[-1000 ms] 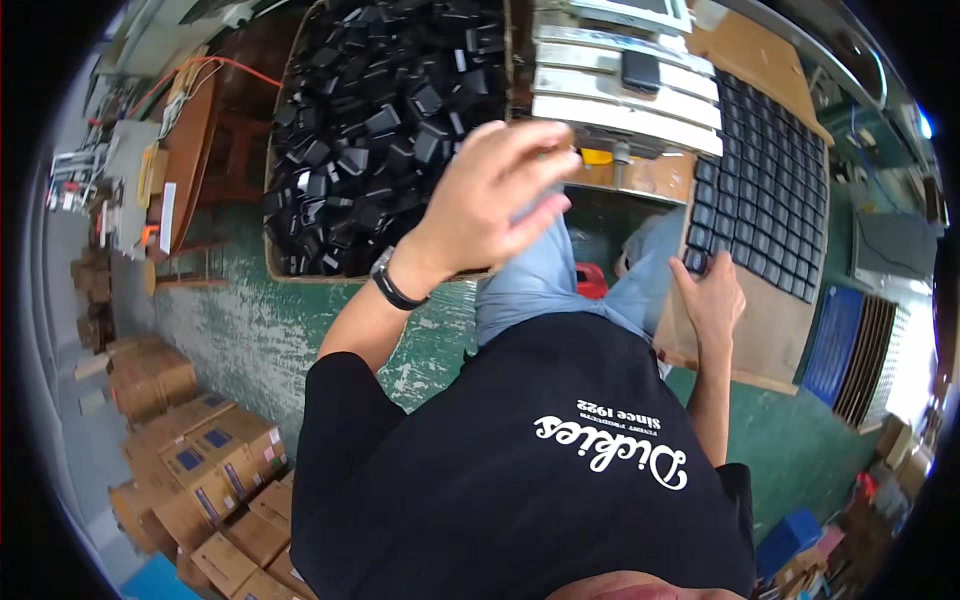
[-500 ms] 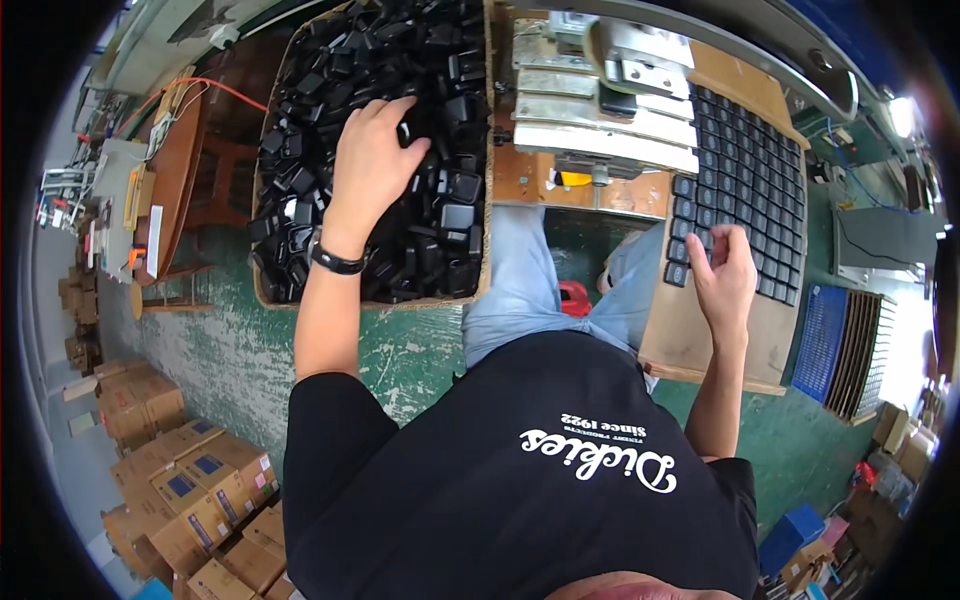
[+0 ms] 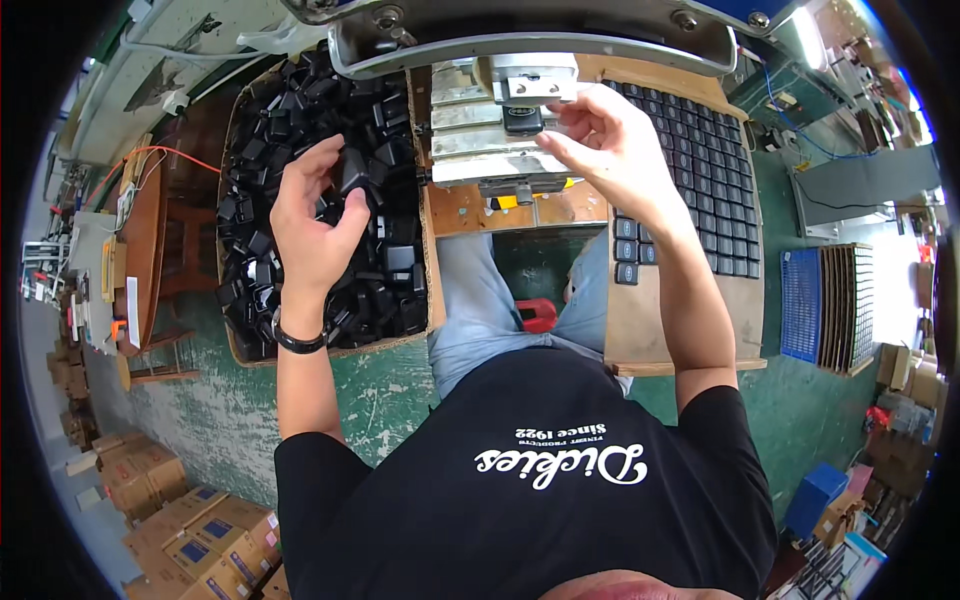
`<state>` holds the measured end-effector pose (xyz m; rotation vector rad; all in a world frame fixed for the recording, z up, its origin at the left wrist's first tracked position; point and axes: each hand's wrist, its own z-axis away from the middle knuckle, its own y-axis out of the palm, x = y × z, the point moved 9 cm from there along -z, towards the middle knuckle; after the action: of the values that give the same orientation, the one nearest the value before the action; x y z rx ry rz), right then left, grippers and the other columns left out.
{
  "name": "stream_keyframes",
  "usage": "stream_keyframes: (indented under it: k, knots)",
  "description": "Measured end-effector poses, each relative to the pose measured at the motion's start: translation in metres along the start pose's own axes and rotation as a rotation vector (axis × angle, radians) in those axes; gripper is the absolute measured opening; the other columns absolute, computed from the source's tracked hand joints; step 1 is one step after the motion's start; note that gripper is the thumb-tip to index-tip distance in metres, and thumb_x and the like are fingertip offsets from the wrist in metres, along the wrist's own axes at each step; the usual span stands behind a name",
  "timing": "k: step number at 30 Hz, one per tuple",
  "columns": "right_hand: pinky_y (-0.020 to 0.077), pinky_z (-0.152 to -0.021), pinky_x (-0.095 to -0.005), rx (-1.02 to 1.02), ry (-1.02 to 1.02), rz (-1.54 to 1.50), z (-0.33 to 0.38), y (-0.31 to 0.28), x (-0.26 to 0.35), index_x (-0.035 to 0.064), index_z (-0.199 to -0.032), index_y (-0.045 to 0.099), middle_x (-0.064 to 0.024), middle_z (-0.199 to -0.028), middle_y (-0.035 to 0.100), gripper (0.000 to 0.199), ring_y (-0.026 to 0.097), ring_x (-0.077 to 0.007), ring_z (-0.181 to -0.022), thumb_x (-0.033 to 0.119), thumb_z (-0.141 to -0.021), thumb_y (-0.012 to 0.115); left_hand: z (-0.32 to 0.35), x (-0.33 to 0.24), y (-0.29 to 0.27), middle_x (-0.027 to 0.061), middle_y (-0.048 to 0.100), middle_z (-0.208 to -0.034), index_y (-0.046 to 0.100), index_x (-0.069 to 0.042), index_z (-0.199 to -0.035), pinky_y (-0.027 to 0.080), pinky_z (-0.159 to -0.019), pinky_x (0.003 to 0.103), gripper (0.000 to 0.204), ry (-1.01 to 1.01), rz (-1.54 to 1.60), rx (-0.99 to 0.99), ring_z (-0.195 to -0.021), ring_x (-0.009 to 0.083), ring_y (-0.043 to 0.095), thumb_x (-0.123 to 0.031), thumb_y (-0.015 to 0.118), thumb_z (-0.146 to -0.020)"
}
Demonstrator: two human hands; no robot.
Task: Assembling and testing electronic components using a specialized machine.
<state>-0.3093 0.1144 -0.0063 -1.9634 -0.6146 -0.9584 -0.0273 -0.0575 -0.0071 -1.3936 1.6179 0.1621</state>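
My left hand [image 3: 315, 220] is above a carton [image 3: 425, 240] heaped with loose black plastic pieces [image 3: 255, 215]. Between its thumb and fingertips sits one black plastic piece [image 3: 351, 170]. At the machine, a black square cap [image 3: 522, 121] with a light printed mark rests on the metal fixture, under the metal head [image 3: 535, 85]. My right hand [image 3: 615, 155] reaches in from the right with thumb and fingers apart. Its thumb tip is close beside the cap; whether they touch, I cannot tell.
Right of the machine, a board [image 3: 680, 325] carries rows of marked black caps [image 3: 700, 180]. A curved metal bar [image 3: 540, 50] crosses above the machine. A yellow-handled tool [image 3: 555, 187] lies under the fixture. Stacked cartons [image 3: 215, 545] stand at lower left.
My right hand has moved from the board's near rows to the cap at the fixture. My left hand has drawn back with a black piece between its fingers. The view has shifted.
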Motion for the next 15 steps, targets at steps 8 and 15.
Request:
stream_keyframes:
  k: [8, 15]
  knots:
    - [0.0508, -0.072, -0.0223, 0.230, 0.075, 0.175, -0.025, 0.023, -0.010, -0.0008, -0.133, 0.071, -0.0076, -0.099, 0.069, 0.048, 0.061, -0.0131, -0.085, 0.019, -0.092, 0.088, -0.027, -0.031, 0.061, 0.0138, 0.073, -0.138, 0.068, -0.001, -0.140, 0.056, -0.105, 0.035, 0.052, 0.097, 0.088, 0.186, -0.119, 0.0273, 0.071, 0.000, 0.074, -0.089]
    - [0.0524, -0.071, -0.0240, -0.310, -0.129, -0.320, 0.038, -0.033, -0.017, -0.0012, -0.133, 0.068, -0.0080, -0.103, 0.072, 0.046, 0.063, -0.0113, -0.083, 0.011, -0.092, 0.086, -0.051, -0.065, 0.137, 0.0153, 0.066, -0.150, 0.065, -0.001, -0.146, 0.049, -0.114, 0.040, 0.050, 0.307, -0.077, 0.324, -0.129, 0.0293, 0.066, -0.010, 0.070, -0.097]
